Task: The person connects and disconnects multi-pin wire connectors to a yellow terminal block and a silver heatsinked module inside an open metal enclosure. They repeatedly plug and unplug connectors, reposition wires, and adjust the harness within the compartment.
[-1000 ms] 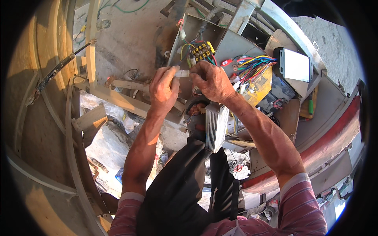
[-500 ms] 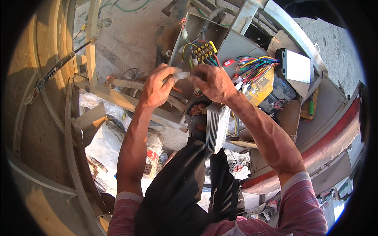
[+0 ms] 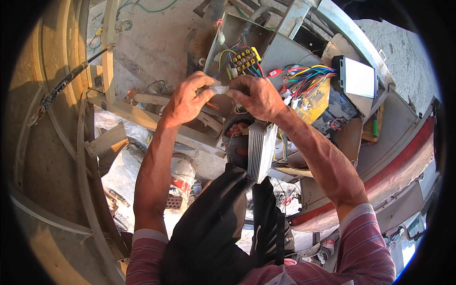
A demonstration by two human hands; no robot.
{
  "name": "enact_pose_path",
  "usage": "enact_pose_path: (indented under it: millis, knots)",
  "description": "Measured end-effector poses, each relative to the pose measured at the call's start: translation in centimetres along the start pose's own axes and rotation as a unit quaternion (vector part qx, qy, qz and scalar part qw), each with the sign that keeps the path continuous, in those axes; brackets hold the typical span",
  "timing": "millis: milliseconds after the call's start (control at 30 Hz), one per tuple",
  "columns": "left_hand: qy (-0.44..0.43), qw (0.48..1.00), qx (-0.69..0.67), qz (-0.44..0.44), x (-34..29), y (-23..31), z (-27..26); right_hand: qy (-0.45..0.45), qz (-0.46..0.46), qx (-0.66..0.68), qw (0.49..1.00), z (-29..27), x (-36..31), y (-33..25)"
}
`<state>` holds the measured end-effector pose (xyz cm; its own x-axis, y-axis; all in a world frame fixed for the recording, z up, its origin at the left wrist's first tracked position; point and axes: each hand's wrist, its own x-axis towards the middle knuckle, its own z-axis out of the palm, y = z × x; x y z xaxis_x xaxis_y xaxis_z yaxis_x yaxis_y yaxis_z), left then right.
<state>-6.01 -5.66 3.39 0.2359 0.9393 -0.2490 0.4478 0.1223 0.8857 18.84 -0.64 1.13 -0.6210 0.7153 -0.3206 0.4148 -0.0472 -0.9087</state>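
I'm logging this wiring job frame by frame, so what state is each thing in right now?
white connector: pinched between both hands, held above the open box.
left hand: closed on the connector.
right hand: closed on the connector's other end.
metal box: open, wiring exposed.
yellow terminal block: wired up inside the box.
coloured wire bundle: loose, ends free.
ribbed silver module: hanging upright below the hands.

Connector [image 3: 219,89] between both hands; finned box [image 3: 260,151] below; wire bundle [image 3: 306,76] right.
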Motion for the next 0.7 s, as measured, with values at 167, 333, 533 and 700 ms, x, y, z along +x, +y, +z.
enact_pose_path:
  millis: [167, 333, 533, 700]
  knots:
    - [-0.011, 1.0, -0.023, -0.014, 0.1, -0.3, 0.7, -0.008, 0.003, 0.005, 1.0, 0.2, -0.1, 0.3]
    - [0.015, 0.999, -0.043, 0.01, 0.2, -0.6, 1.2, 0.005, 0.008, 0.019, 1.0, 0.4, -0.1, 0.5]
    - [0.231, 0.958, -0.148, -0.082, -1.5, 0.0, 3.0, 0.028, -0.01, 0.035, 0.999, 0.8, -0.4, 0.3]
    - [0.174, 0.866, -0.267, -0.384, -2.9, 0.5, 4.1, 0.031, -0.02, 0.015, 0.999, 0.9, -0.4, 0.4]
